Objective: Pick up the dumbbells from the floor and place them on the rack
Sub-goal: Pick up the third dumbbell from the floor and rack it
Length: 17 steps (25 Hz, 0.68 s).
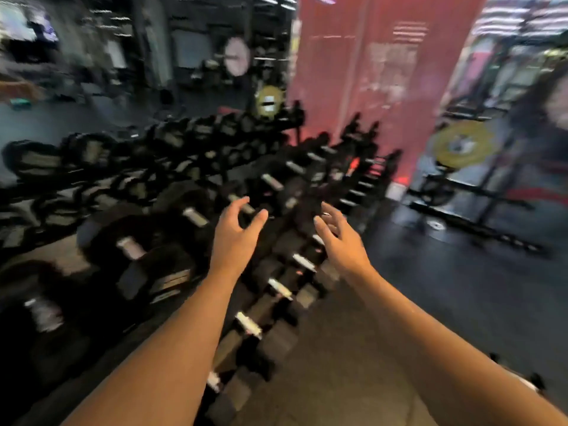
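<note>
The picture is smeared by motion. A long dark dumbbell rack (172, 281) runs from the lower left toward the upper middle, filled with several black hex dumbbells with silver handles (279, 289). Both my arms reach out over its lower tier. My left hand (235, 235) hovers with fingers spread and curled, holding nothing. My right hand (341, 238), a ring on one finger, is likewise open and empty, a short way to the right. Neither hand touches a dumbbell. One dark dumbbell end (536, 382) shows on the floor at the lower right edge.
A red pillar (378, 72) rises behind the rack's far end. To the right stands a squat rack with a yellow plate (461, 144), and a person (553, 103) is at the right edge. Dark rubber floor (445, 287) spreads right of the rack.
</note>
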Tool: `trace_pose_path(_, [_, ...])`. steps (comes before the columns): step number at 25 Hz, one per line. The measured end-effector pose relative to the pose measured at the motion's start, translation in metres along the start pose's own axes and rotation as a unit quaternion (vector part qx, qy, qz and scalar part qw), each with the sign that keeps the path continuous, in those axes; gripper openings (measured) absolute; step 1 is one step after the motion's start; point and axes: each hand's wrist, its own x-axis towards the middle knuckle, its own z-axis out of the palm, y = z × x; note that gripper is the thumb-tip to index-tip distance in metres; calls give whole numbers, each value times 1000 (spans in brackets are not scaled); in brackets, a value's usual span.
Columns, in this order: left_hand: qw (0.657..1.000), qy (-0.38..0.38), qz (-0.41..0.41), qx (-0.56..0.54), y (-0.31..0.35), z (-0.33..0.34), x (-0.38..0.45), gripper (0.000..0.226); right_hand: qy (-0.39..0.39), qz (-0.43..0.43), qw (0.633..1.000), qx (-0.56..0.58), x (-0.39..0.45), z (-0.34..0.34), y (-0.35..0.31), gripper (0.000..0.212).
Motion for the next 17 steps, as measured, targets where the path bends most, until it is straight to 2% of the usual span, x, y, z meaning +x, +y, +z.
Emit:
trace_pose_path(4, [986,-159,41,-32,60,152,-15,47,127,56,989,-52,-35,-161,52,59])
trace_pose_path(8, [939,-335,63,-42,106,292,-45,45,254,130,954,-95,-82,-286,103,60])
trace_pose_path(12, [888,-452,65,-48,129,402,-55,64,329,189,918,-117,-95,-359,148,60])
trace_pose_path(17, [824,-552,116,49,130,516,-25,64,352,261,887,-148,-71,-412,219,56])
